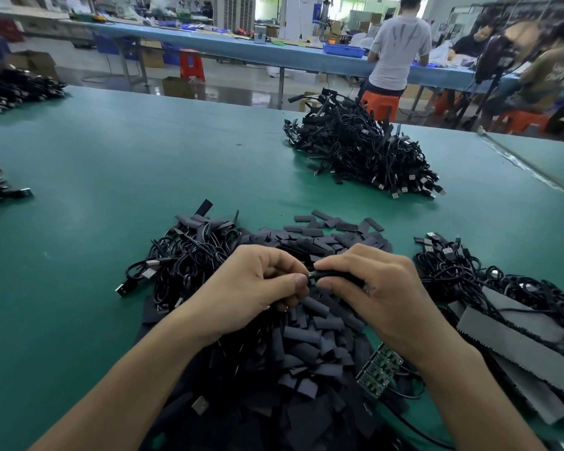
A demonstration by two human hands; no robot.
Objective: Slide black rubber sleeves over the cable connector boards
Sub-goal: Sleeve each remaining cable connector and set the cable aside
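- Black and matte, the rubber sleeve [337, 274] is a short, flattened tube. It is held level above the middle of the sleeve heap [306, 340], pinched between the thumb and curled fingers of the right hand [381, 288].
- A sliver of green connector board [311, 275] shows at the sleeve's left mouth, clamped by the thumb and fingertips of the left hand [254, 288]. The 2 hands nearly meet over the heap.
- The heap is made of loose, flat, rectangular sleeves in dull charcoal. They overlap at every angle and spread outward from the near table edge.
- Just left of the heap lies a cable tangle [189, 255] of thin, glossy black cord, with silver USB plugs poking out.
- At the heap's near right edge sits a small panel of green circuit boards [380, 369] dotted with dark components.
- Further right of the heap are more coiled cables [463, 271] and long grey strips [515, 333] with toothed edges.
- Beyond the heap, well apart from it, rises a taller mound [358, 148] of cables with sleeved ends.
- Everything rests on a smooth teal-green table mat [111, 177].
- Far behind the heap are a long blue workbench [241, 47], an orange plastic stool [380, 104] and a standing person [399, 43] in a white shirt, back turned.
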